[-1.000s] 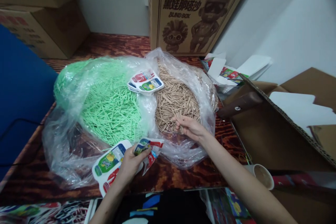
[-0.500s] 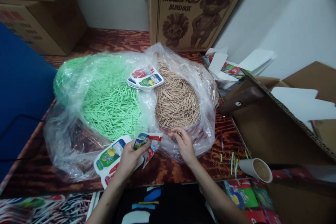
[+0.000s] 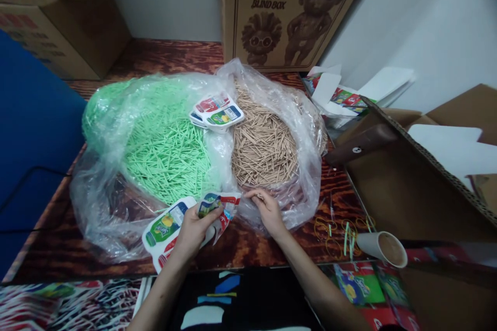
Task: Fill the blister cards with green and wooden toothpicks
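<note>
Red-brown wood-grained table [image 3: 254, 251], heavily laden

Well beyond both hands stands a printed carton [image 3: 267, 26]; off to their right is an open carton [image 3: 419, 186]. Ahead of the left hand [image 3: 198, 230] sits a clear bag [image 3: 89, 232] of green sticks [image 3: 169, 163]; ahead of the right hand [image 3: 269, 214], a second bag [image 3: 308, 186] holds brown sticks [image 3: 266, 150]. A larger printed card [image 3: 165, 230] extends leftward from under the left hand; whether it is gripped too, I cannot tell. Beyond the hands, printed cards [image 3: 217, 111] rest between the heaps. Right of the right hand, a paper cup [image 3: 382, 248] lies tipped. The left hand is clamped on a printed packet [image 3: 229, 207], thumb on top. The right hand's fingers are curled together around a small bunch [image 3: 261, 196] of brown sticks, ends showing.
</note>
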Tool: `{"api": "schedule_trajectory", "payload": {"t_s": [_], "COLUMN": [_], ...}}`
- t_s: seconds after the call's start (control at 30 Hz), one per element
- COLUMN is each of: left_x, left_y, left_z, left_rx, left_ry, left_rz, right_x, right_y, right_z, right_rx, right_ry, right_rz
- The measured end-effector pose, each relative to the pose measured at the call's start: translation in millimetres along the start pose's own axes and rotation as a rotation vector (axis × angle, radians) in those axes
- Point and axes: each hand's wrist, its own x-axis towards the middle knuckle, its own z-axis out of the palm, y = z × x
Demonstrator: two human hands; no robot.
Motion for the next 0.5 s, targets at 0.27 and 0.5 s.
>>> {"api": "schedule_trajectory", "payload": {"t_s": [0.27, 0.5], "left_x": [0.9, 0.7], "left_y": [0.6, 17.7], "left_z": [1.3, 5.7], "left_rx": [-0.017, 0.192], "left_ry": [-0.002, -0.012], "left_rz": [0.002, 0.182], "right_x": [-0.5, 2.0], "right_y": [-9.1, -19.1], "right_z": [-2.0, 0.0], "right_rx": [0.018, -0.005], "right_ry": [-0.037, -0.088], "right_rz": [-0.015, -0.040]}}
